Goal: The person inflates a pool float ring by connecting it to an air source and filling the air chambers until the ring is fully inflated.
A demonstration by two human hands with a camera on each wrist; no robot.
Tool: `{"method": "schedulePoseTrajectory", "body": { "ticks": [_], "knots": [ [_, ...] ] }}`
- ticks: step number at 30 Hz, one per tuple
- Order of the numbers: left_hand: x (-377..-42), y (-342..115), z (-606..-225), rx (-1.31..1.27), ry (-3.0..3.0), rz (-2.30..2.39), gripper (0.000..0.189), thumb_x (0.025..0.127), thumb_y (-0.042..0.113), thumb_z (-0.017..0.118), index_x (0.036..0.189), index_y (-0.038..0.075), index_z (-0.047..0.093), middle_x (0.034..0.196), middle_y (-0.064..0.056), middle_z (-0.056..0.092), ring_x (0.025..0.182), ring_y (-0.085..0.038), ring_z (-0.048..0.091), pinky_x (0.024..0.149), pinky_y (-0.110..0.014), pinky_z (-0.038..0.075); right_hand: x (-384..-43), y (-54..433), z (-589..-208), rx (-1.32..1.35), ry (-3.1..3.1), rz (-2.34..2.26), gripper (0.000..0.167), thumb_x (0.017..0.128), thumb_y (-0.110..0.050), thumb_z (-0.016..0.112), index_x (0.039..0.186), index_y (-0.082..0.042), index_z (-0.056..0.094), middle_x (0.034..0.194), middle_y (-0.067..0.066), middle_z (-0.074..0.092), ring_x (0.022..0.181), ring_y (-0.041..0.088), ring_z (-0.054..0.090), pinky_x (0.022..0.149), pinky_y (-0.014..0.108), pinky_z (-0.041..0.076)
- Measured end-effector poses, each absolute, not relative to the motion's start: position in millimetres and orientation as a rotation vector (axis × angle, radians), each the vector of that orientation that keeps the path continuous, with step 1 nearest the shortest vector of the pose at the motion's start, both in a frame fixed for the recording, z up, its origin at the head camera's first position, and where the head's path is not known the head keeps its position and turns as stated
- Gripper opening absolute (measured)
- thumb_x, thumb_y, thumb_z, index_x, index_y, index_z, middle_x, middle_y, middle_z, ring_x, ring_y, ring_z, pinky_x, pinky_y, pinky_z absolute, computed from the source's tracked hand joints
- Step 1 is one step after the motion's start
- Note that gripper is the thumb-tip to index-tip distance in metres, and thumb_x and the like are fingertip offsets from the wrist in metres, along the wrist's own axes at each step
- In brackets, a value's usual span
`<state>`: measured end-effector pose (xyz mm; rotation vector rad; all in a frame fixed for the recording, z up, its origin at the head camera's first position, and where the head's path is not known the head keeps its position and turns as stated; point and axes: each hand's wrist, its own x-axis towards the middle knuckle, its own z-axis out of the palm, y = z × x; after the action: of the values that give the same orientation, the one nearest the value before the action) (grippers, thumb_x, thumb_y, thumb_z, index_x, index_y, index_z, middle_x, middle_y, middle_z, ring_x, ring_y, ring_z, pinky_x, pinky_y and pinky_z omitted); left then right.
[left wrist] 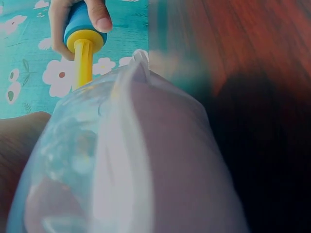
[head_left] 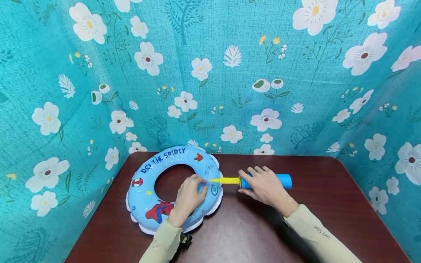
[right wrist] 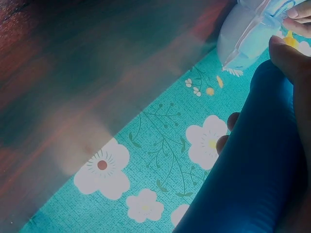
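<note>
A light blue inflatable swim ring (head_left: 144, 182), printed with a red-and-blue cartoon figure and lettering, lies puffed up on the table's left half. On its right side my left hand (head_left: 189, 197) pinches the ring beside the nozzle tip; the fingers hide the valve area. My right hand (head_left: 264, 186) grips the blue barrel of a hand pump (head_left: 286, 180), held level. Its yellow tapered nozzle (head_left: 227, 180) points left, with the tip right at the left fingertips. In the left wrist view the ring's white seam (left wrist: 121, 155) hides the nozzle's end.
The dark reddish-brown table (head_left: 243, 233) has rounded back corners. Teal cloth (head_left: 210, 98) with white flowers hangs close behind it and along both sides. A small black device (head_left: 185, 240) sits at the left wrist, near the ring's front edge.
</note>
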<state>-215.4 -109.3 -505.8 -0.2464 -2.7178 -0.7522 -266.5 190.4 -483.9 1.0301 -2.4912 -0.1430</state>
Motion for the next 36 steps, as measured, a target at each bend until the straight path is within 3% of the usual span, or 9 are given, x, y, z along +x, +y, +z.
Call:
{"method": "schedulePoseTrajectory", "body": {
  "ticks": [8,19,28,36],
  "knots": [
    [-214.4,-108.6,-501.7,-0.252,-2.705,-0.749,0.014,0.096,0.023,0.08,0.106,0.014,0.082,0.11,-0.003,0.075,0.103,-0.025,0.071,0.084,-0.046,0.063,-265.0,201.4,-478.7,1.002,-2.48,-0.113,0.069,0.09,-0.068,0.075,0.136,-0.019,0.064,0.109,0.007,0.072,0.091,0.025,0.071,0.08,0.044,0.062],
    [-212.9,-107.9,-500.5,-0.249,-2.689,-0.764,0.015,0.098,0.024,0.078,0.107,0.014,0.082,0.111,-0.002,0.075,0.103,-0.024,0.071,0.082,-0.047,0.063,-262.9,228.0,-476.3,0.93,-2.576,0.016,0.072,0.086,-0.052,0.087,0.137,-0.008,0.061,0.106,0.009,0.071,0.09,0.025,0.068,0.075,0.043,0.062],
    [-211.0,-106.7,-500.6,-0.26,-2.691,-0.756,0.015,0.097,0.023,0.078,0.108,0.013,0.082,0.111,-0.003,0.075,0.103,-0.026,0.071,0.081,-0.048,0.063,-259.6,259.0,-468.9,0.781,-2.768,0.158,0.076,0.092,-0.048,0.083,0.147,-0.006,0.053,0.118,0.014,0.07,0.094,0.028,0.067,0.08,0.05,0.062],
    [-211.1,-105.5,-502.5,-0.26,-2.691,-0.736,0.016,0.097,0.023,0.079,0.108,0.013,0.082,0.11,-0.003,0.075,0.103,-0.027,0.071,0.081,-0.049,0.063,-259.8,295.3,-467.7,0.646,-2.934,0.375,0.072,0.095,-0.032,0.082,0.15,-0.003,0.045,0.131,0.023,0.064,0.103,0.034,0.066,0.081,0.058,0.063]
  ]
}}
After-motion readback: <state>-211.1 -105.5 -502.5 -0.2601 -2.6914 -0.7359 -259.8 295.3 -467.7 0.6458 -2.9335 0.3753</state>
